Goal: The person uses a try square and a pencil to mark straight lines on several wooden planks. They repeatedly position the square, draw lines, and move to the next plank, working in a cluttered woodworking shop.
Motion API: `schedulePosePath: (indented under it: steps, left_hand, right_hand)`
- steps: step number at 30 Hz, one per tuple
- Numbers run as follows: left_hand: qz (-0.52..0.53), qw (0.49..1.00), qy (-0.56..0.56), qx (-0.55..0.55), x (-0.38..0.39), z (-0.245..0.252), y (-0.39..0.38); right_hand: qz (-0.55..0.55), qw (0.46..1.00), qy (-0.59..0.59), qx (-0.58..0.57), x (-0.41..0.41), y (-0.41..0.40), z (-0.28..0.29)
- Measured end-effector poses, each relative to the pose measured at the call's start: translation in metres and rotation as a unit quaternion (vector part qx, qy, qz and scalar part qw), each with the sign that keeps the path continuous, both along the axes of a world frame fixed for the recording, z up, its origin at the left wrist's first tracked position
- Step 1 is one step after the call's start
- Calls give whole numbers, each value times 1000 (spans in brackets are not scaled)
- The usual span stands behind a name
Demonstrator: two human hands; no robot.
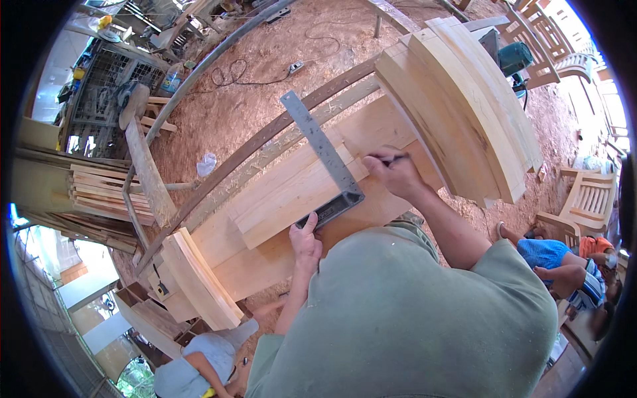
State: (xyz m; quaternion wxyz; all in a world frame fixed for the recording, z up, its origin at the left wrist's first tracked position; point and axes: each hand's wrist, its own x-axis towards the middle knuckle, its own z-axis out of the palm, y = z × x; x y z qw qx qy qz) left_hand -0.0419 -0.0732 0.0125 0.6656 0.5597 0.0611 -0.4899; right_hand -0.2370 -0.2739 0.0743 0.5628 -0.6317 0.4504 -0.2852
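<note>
My left hand (306, 244) holds the dark stock of a try square (331, 209) against the near edge of a pale wooden board (288, 194). The square's steel blade (321, 144) lies across the board and reaches out past its far edge. In my right hand (393, 171), close to the board's right end, is a slim dark marking tool (395, 159), perhaps a pencil; its tip cannot be made out. The board rests on a wider wooden panel (259, 268) on the workbench.
Stacked curved boards (448, 109) stand to the right, beside a green power tool (515, 58). More curved pieces (199, 283) and a tape measure (161, 288) lie left. A person in grey (199, 368) is at lower left; others sit at right. A cord (239, 74) crosses the shavings-covered floor.
</note>
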Motion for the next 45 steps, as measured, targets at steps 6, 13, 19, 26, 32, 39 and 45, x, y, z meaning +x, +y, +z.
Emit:
schedulePosePath:
  steps: [6,13,19,26,32,39,45]
  left_hand:
    - [1,1000,-12,-8,-1,1,-3]
    - [2,1000,-15,-14,-3,2,-3]
    - [11,999,-27,-42,-4,-4,0]
    - [4,998,-67,-14,-4,-8,0]
    - [12,998,-63,-15,-5,-8,-1]
    - [17,998,-63,1,-7,-7,-2]
    - [6,998,-12,-68,-7,-1,8]
  right_hand:
    - [44,995,-47,-72,31,-4,-9]
    - [80,984,-8,-162,44,-7,-7]
    - [101,971,-2,-216,43,-9,-11]
    - [108,976,5,-190,44,-9,-6]
    - [129,977,59,-156,22,10,3]
    - [170,956,231,55,-8,23,23]
    - [176,939,86,283,4,33,-12]
